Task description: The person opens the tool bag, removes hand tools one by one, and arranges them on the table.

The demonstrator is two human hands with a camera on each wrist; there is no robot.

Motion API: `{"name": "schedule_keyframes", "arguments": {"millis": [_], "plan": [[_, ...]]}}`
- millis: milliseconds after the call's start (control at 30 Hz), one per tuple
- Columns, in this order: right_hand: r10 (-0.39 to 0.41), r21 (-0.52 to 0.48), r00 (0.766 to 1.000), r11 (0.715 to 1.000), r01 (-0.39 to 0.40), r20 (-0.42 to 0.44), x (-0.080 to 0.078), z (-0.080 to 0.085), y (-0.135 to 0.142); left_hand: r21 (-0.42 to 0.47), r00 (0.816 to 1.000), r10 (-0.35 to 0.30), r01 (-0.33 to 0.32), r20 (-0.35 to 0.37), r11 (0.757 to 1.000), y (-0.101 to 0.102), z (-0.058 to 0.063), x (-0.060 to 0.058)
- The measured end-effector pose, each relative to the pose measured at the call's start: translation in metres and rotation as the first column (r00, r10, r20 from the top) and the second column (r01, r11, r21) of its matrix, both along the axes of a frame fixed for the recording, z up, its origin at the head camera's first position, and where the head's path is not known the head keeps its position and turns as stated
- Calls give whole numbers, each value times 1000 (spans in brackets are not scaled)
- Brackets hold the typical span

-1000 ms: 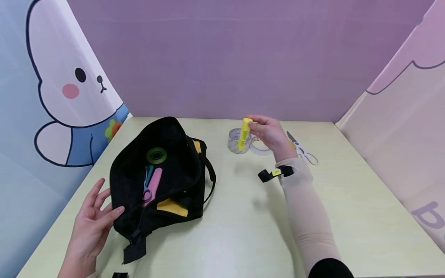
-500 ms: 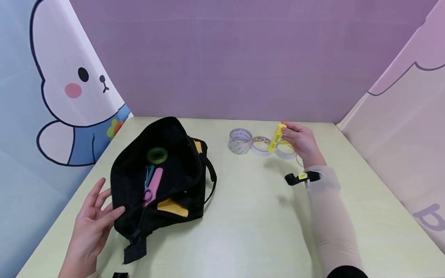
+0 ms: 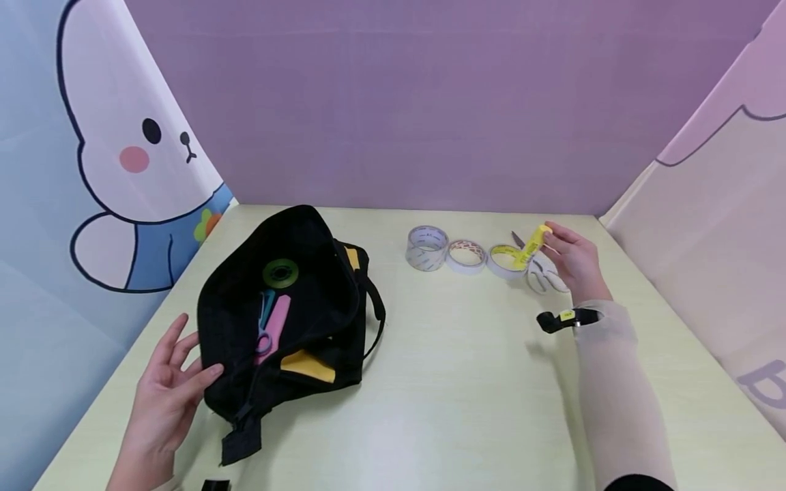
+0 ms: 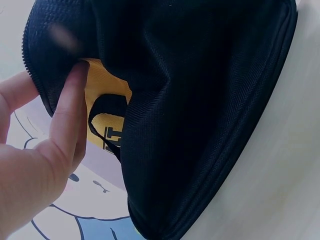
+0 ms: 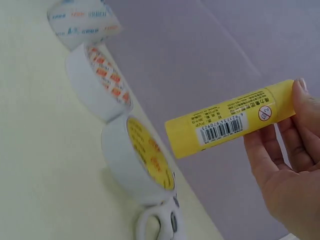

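Note:
My right hand (image 3: 572,260) pinches a yellow glue stick (image 5: 227,119) by one end, holding it tilted over the back right of the table. Below and beside it lie white-handled scissors (image 3: 545,274) and a roll of white tape with a yellow core (image 3: 505,262). On the left, my left hand (image 3: 168,395) holds the near-left edge of an open black bag (image 3: 230,320), thumb on the rim and fingers at its outer side. Inside the bag are a green tape roll (image 3: 280,273), small blue-handled scissors (image 3: 265,324) and a pink flat object (image 3: 278,320).
A wide clear tape roll (image 3: 426,249) and a white tape roll with a red-patterned core (image 3: 467,257) stand in a row along the back of the pale table (image 3: 442,382). A purple panel (image 3: 393,102) rises behind; printed cloth panels flank both sides.
My right hand has carried the glue stick rightward, from in front of the clear tape roll to above the white-handled scissors. The left hand keeps its place on the bag.

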State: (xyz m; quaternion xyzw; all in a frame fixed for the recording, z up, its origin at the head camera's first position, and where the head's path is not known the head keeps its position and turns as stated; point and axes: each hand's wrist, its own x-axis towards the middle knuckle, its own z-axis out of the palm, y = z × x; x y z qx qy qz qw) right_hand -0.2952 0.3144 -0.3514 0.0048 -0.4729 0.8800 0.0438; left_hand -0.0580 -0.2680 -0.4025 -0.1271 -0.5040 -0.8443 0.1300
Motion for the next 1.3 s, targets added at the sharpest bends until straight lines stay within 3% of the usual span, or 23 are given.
{"name": "schedule_keyframes", "arguments": {"millis": [167, 300, 533, 733, 900, 1300], "plan": [[-63, -20, 998, 998, 63, 7, -4, -9, 15, -1, 1000, 6, -6, 7, 1000, 0, 0, 0], [-171, -22, 985, 985, 171, 18, -10, -17, 26, -1, 1000, 4, -4, 6, 1000, -1, 0, 0], [-363, -33, 928, 930, 367, 84, -16, -27, 40, -9, 1000, -1, 1, 0, 1000, -1, 1, 0], [-469, -31, 873, 879, 476, 134, -19, -34, 48, -8, 1000, 3, -3, 7, 1000, -1, 0, 0], [-487, -28, 856, 867, 498, 175, -21, -39, 56, -16, 1000, 12, -11, 19, 1000, -1, 1, -1], [-448, 27, 868, 891, 453, 215, -25, -37, 57, -5, 1000, 17, -17, 20, 1000, -1, 0, -3]]}}
